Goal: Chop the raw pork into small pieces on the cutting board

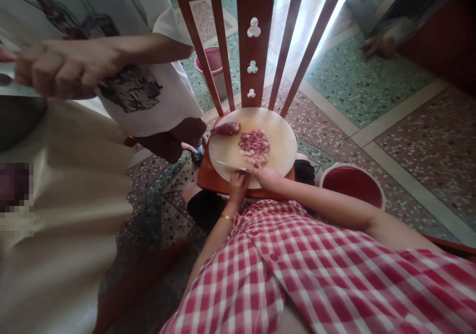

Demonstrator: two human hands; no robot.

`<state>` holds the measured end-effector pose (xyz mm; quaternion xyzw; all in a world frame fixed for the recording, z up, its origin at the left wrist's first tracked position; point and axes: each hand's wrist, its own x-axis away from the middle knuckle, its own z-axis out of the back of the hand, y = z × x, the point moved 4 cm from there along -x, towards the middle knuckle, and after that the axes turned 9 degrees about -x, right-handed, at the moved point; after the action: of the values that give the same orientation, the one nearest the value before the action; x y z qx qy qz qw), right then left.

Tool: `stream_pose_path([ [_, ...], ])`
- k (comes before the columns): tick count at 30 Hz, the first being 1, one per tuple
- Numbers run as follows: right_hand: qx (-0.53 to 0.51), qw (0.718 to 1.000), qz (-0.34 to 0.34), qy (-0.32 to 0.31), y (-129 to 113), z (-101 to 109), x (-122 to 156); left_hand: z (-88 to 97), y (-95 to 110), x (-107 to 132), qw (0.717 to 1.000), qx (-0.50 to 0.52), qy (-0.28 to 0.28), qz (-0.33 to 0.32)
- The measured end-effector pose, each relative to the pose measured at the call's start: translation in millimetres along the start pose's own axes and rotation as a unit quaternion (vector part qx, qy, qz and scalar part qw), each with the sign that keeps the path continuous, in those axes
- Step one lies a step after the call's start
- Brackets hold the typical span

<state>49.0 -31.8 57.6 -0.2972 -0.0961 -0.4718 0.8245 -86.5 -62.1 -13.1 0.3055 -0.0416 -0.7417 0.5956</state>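
On the seat of a wooden chair (208, 177) lies a round, pale cutting board (284, 140). My right hand (267, 176) grips a knife (231, 165) by its handle, low on the board. The thin blade points left, above the fingers of my left hand (238, 184). Those fingers are bent at the board's near edge, close to the blade; what they hold, if anything, is too small to make out. Just beyond the knife sits a heap of chopped raw meat (255, 144). A larger uncut piece of dark red meat (226, 128) rests at the board's far left.
The slatted chair back (251, 46) rises behind the board. A red-lined bucket (353, 187) stands on the floor at right, another bucket (213, 60) behind the chair. At left, a person in a white shirt (148, 100) stands by a cream-covered table (74, 175), one hand (70, 68) closed.
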Motion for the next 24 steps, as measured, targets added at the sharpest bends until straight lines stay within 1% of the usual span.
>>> stream_pose_path([
  [5, 0.004, 0.997, -0.079, -0.014, 26.2, 8.3, 27.4, 7.9, 1.3, 4.0, 1.000, 0.015, 0.027, -0.008],
  [7, 0.010, 0.996, -0.084, -0.008, 25.6, 12.8, 33.6, 7.6, 1.3, 5.2, 0.999, 0.016, 0.030, -0.013],
  [9, 0.010, 0.997, -0.073, -0.009, 19.6, 14.2, 36.9, 6.0, 1.4, 5.2, 0.999, 0.007, 0.030, -0.020],
  [13, 0.014, 0.999, -0.047, -0.012, 9.7, 9.7, 40.2, 2.1, 1.7, 3.5, 0.999, -0.019, 0.030, -0.030],
  [16, 0.012, 0.999, -0.036, -0.006, 5.8, 5.5, 33.2, -1.1, 0.8, 3.4, 0.999, -0.028, 0.025, -0.024],
  [20, -0.007, 1.000, -0.015, 0.002, -7.8, 2.5, 6.8, -4.6, -1.2, 4.9, 0.999, -0.031, 0.016, -0.013],
  [22, -0.014, 1.000, -0.013, -0.001, -12.0, 1.5, -2.9, -4.5, -1.4, 5.5, 0.999, -0.037, 0.022, -0.014],
  [24, -0.016, 1.000, 0.000, -0.003, -9.5, 1.3, -3.7, -3.1, -0.9, 5.5, 0.998, -0.044, 0.034, -0.017],
])
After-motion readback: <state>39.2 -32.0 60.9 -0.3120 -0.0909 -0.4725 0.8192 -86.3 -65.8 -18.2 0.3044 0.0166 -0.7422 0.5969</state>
